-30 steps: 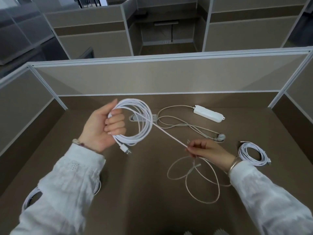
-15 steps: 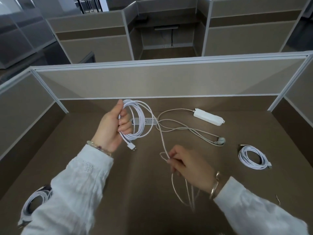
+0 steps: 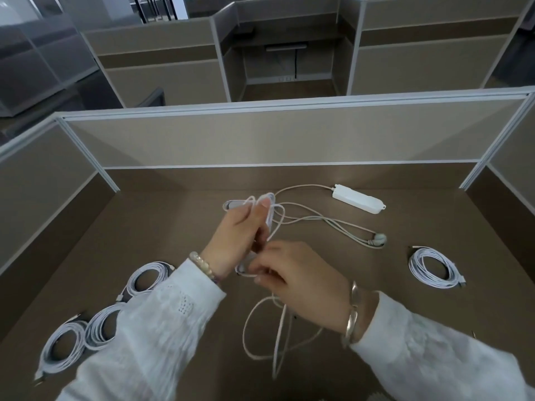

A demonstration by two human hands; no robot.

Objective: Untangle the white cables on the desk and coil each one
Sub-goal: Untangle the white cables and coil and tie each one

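My left hand (image 3: 236, 238) grips a partly wound white cable coil (image 3: 267, 211) above the middle of the brown desk (image 3: 179, 227). Just below it, my right hand (image 3: 301, 280) pinches the loose run of the same cable, and both hands nearly touch. The free tail (image 3: 260, 334) hangs and loops on the desk under my right wrist. Behind the coil lies another cable (image 3: 327, 221) that runs to a white adapter box (image 3: 357, 202) and ends in a round plug (image 3: 377, 240).
Three finished coils lie at the left: one (image 3: 149, 276) near my left sleeve, two (image 3: 100, 328) (image 3: 62, 347) closer to the front edge. A fourth coil (image 3: 434, 267) sits at the right. Beige partition walls (image 3: 260, 137) enclose the desk on three sides.
My right hand has moved up and left to meet the left hand at the coil. The left hand has turned the coil edge-on. The camera has tilted down, showing more coils at left.
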